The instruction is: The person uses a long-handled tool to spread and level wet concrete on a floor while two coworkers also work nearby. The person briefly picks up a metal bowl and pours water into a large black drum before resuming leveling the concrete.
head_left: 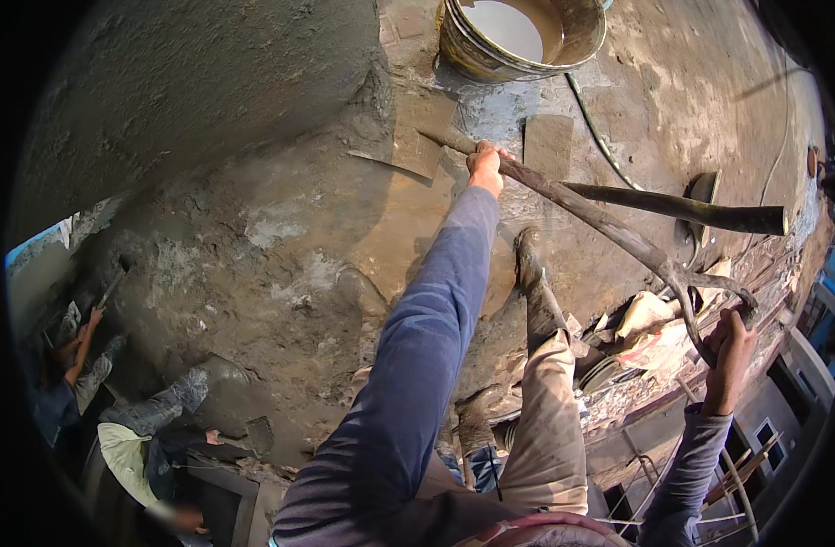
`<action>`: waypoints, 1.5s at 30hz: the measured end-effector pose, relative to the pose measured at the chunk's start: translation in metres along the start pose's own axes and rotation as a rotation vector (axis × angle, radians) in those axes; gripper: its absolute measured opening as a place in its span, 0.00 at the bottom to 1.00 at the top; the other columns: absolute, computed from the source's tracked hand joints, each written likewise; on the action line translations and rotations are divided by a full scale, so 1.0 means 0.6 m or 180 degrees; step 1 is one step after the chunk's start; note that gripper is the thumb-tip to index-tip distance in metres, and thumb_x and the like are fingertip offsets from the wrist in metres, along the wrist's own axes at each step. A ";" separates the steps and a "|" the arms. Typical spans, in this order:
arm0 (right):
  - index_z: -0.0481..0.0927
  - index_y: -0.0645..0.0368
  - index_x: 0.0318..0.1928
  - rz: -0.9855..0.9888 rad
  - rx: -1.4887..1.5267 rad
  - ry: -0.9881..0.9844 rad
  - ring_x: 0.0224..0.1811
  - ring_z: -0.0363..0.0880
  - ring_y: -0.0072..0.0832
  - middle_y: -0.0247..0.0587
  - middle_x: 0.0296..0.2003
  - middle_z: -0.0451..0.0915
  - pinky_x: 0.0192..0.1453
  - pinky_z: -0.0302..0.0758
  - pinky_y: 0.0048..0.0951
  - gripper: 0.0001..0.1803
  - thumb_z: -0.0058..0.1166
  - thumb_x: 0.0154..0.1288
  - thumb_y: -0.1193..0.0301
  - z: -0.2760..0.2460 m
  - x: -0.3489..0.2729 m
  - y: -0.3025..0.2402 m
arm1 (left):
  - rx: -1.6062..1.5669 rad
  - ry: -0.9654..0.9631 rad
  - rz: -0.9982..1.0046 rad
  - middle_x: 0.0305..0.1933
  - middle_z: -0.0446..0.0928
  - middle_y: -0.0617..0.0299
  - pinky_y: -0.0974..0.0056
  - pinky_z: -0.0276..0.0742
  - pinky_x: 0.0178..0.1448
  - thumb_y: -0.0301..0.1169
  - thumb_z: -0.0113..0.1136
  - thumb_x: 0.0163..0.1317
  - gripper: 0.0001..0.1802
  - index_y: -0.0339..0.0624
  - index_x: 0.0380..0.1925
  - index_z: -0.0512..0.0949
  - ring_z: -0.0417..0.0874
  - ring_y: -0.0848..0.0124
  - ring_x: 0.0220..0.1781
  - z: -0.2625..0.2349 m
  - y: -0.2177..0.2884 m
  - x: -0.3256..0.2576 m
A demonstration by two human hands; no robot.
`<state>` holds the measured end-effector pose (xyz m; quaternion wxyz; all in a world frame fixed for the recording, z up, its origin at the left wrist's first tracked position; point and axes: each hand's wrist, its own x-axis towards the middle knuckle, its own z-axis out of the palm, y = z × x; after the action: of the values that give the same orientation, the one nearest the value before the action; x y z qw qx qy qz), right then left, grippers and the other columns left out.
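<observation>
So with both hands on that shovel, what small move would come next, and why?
Probably a short push forward and down. The left hand grips the shovel shaft low near the blade, the right hand holds the end grip, and the blade sits in the wet mortar below the bucket.

packages: none visible | labels: none visible | signs: none visible | screens: none visible

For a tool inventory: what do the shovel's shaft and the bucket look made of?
Shovel shaft: probably wood, rough, brown and mortar-caked, ending in a forked grip that the right hand holds. Bucket: likely metal, judging by its thin rolled rim, dull and cement-smeared, with pale liquid inside.
</observation>
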<state>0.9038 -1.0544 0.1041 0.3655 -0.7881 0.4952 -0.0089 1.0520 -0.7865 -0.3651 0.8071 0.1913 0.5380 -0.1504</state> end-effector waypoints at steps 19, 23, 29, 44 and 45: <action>0.71 0.58 0.51 -0.0396 0.0610 -0.0797 0.18 0.62 0.16 0.27 0.22 0.67 0.21 0.60 0.23 0.13 0.52 0.70 0.69 0.244 -0.250 0.085 | -0.0971 0.0745 0.0409 0.28 0.71 0.66 0.56 0.79 0.36 0.38 0.52 0.79 0.10 0.46 0.37 0.71 0.74 0.68 0.26 -0.459 0.359 -0.168; 0.67 0.53 0.30 -0.0440 0.0690 -0.1297 0.15 0.59 0.16 0.26 0.18 0.63 0.18 0.59 0.23 0.07 0.50 0.66 0.73 0.255 -0.385 0.045 | -0.0908 0.0832 0.0152 0.28 0.72 0.65 0.54 0.78 0.34 0.38 0.53 0.78 0.10 0.47 0.38 0.72 0.74 0.67 0.26 -0.518 0.461 -0.209; 0.68 0.53 0.31 -0.0347 0.0613 -0.1152 0.11 0.58 0.19 0.27 0.15 0.63 0.14 0.57 0.26 0.09 0.53 0.67 0.68 0.255 -0.539 0.047 | -0.0791 0.0732 0.0308 0.26 0.73 0.64 0.54 0.80 0.33 0.37 0.53 0.78 0.11 0.47 0.34 0.72 0.76 0.67 0.24 -0.608 0.531 -0.272; 0.76 0.54 0.38 -0.4840 0.0107 -0.4322 0.40 0.76 0.36 0.39 0.34 0.73 0.48 0.73 0.38 0.15 0.65 0.48 0.73 0.829 -1.097 -0.028 | -0.0625 0.0390 0.2029 0.31 0.75 0.63 0.65 0.75 0.31 0.48 0.51 0.78 0.19 0.42 0.40 0.72 0.74 0.73 0.27 -0.957 1.305 -0.475; 0.76 0.53 0.38 -0.5299 -0.0195 -0.4318 0.42 0.75 0.36 0.38 0.34 0.72 0.49 0.73 0.38 0.14 0.64 0.49 0.73 0.849 -1.116 -0.035 | -0.0642 0.0392 0.2132 0.32 0.75 0.63 0.65 0.76 0.31 0.48 0.51 0.78 0.20 0.41 0.40 0.73 0.74 0.73 0.28 -0.963 1.327 -0.505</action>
<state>0.7707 -0.2331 -0.0241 0.4233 -0.7270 -0.5037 0.1967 0.8267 0.1986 -0.1690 0.7925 0.2851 0.5052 0.1883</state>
